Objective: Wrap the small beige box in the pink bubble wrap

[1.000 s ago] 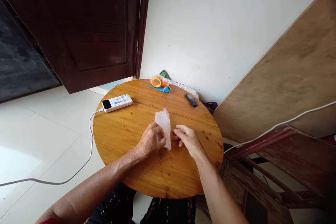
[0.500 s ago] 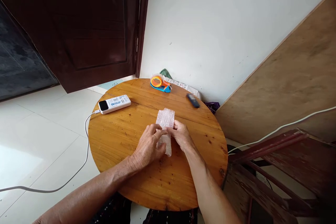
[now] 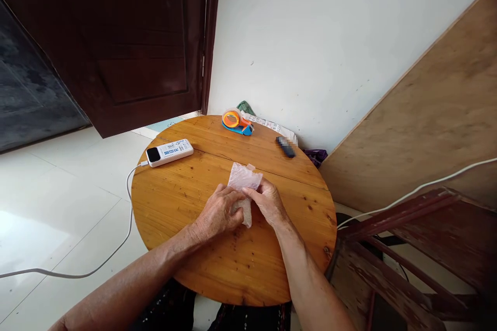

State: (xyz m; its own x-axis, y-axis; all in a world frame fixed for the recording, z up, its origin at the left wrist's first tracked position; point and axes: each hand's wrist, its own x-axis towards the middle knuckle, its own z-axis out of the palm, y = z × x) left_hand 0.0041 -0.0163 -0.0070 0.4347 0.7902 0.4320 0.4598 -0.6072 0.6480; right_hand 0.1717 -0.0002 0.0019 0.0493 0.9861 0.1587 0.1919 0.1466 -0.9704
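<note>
A piece of clear, pinkish bubble wrap (image 3: 244, 176) is between my hands over the middle of the round wooden table; whether anything lies inside it I cannot tell. My right hand (image 3: 268, 200) pinches its right side, thumb on top and the other fingers behind. Curled over its lower left part is my left hand (image 3: 225, 210), closed on the wrap with fingertips bent in. The lower end of the wrap shows below my left fingers. A small clear flap sticks up at the top edge.
On the round table (image 3: 174, 217), a white power bank (image 3: 171, 152) with a cable lies left. An orange and blue tape dispenser (image 3: 236, 121) stands at the back, a blurred dark object (image 3: 286, 147) right of it. A wooden chair (image 3: 411, 248) is at right, a dark door (image 3: 147, 51) behind left.
The upper part of the bubble wrap has spread and folded toward the right, and a flap now shows at its top. My right hand has turned slightly with it; my left stays low.
</note>
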